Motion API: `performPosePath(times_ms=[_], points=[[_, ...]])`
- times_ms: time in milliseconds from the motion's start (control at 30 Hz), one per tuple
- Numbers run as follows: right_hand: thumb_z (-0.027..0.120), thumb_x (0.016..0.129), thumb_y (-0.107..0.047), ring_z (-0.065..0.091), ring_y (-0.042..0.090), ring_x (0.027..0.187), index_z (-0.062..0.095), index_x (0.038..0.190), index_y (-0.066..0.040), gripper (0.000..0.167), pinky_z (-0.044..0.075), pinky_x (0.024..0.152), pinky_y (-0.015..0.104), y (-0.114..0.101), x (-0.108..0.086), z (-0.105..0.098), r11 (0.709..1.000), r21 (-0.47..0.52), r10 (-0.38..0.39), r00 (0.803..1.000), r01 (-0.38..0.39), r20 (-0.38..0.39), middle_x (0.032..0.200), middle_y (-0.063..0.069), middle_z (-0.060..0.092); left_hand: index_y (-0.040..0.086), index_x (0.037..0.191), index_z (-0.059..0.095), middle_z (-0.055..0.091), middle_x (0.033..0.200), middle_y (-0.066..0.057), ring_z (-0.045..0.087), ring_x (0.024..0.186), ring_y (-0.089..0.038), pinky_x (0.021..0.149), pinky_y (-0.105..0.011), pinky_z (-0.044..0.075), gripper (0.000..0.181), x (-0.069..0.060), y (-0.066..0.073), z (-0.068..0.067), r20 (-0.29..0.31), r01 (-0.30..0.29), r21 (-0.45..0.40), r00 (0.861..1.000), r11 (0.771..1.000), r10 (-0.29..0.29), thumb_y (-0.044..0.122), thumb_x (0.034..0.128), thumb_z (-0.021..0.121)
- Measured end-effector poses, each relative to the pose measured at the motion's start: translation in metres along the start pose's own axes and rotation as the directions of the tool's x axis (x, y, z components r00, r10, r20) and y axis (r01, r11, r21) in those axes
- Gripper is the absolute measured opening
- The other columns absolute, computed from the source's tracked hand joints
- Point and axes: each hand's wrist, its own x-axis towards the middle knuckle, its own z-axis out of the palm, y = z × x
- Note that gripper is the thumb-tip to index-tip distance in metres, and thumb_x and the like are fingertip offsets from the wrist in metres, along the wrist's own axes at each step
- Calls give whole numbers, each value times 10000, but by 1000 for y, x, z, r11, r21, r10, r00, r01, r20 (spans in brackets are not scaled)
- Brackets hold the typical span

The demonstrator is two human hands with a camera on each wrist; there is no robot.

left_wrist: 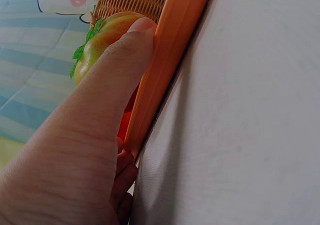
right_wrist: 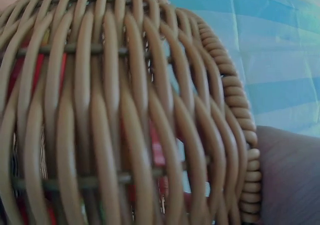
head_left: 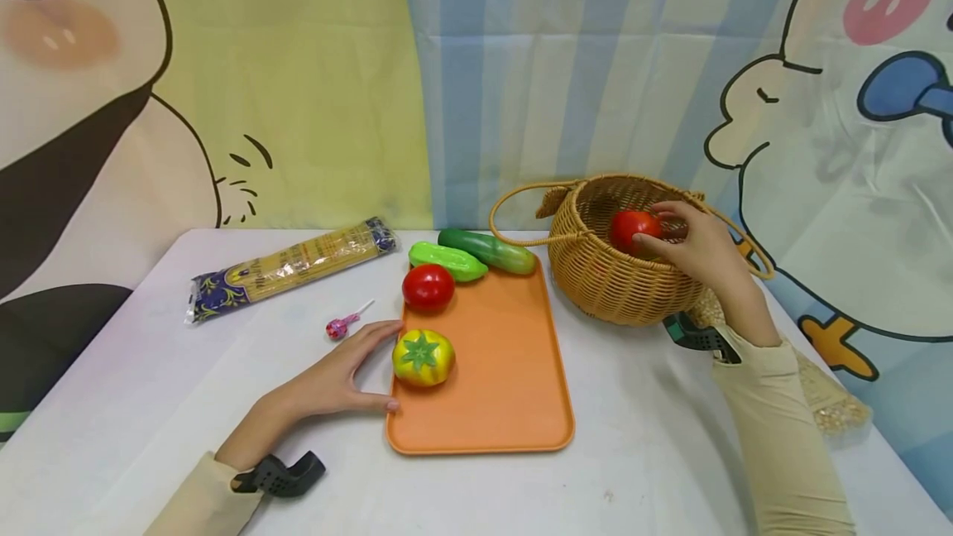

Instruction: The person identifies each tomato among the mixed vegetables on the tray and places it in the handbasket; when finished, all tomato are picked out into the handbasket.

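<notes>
- Nearest: white tabletop (head_left: 625, 470), bare cloth-like stretch in front of the tray.
- Left hand (head_left: 331, 379): fingers and thumb spread well apart along the tray's left side; thumb tip touches the rim. Nothing clasped.
- Orange tray (head_left: 506, 370): low rim, looks like stiff plastic, probably light. Rim is the natural hold.
- Yellow fruit (head_left: 423, 358): on the tray near its left edge, between the left thumb and fingers. Green leafy cap; smooth, shiny, likely a light model.
- Clear bag (head_left: 837, 412): at the tabletop's right side, partly behind the right forearm; contents pale, hard to name.
- Lollipop (head_left: 341, 327): left of the tray, stick angled away.
- Tray tomato (head_left: 428, 287): red, glossy, beyond the yellow fruit.
- Right hand (head_left: 703, 251): reaches over the basket's rim, thumb and fingers pinching the red tomato. The wrist view hides that grip behind wicker.
- Red tomato (head_left: 631, 230): within the basket's mouth. Judged light, firm and rather slippery; best taken across its widest part, with a gentle squeeze.
- Basket (head_left: 625, 288): woven, right of the tray, handles lowered to either side. Red patches show through the weave; owners unclear.
- Pale gourd (head_left: 447, 261) and dark cucumber (head_left: 487, 250): side by side at the tray's far end.
- Noodle packet (head_left: 298, 269): far left, slanted; presumably brittle inside, so support mid-length.
</notes>
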Motion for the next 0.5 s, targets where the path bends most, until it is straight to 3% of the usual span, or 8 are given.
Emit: performPosePath(times_ms=[500], points=[[653, 937, -349, 540, 473, 1168, 420, 1417, 5, 640, 487, 909, 591, 0, -1, 1, 1000, 13, 3, 1000, -2, -15, 1307, 306, 534, 106, 1512, 330, 349, 1533, -109, 335, 1404, -354, 1117, -592, 301, 1017, 0, 0, 0, 1, 3, -4, 1000, 1000, -3, 500, 718, 828]])
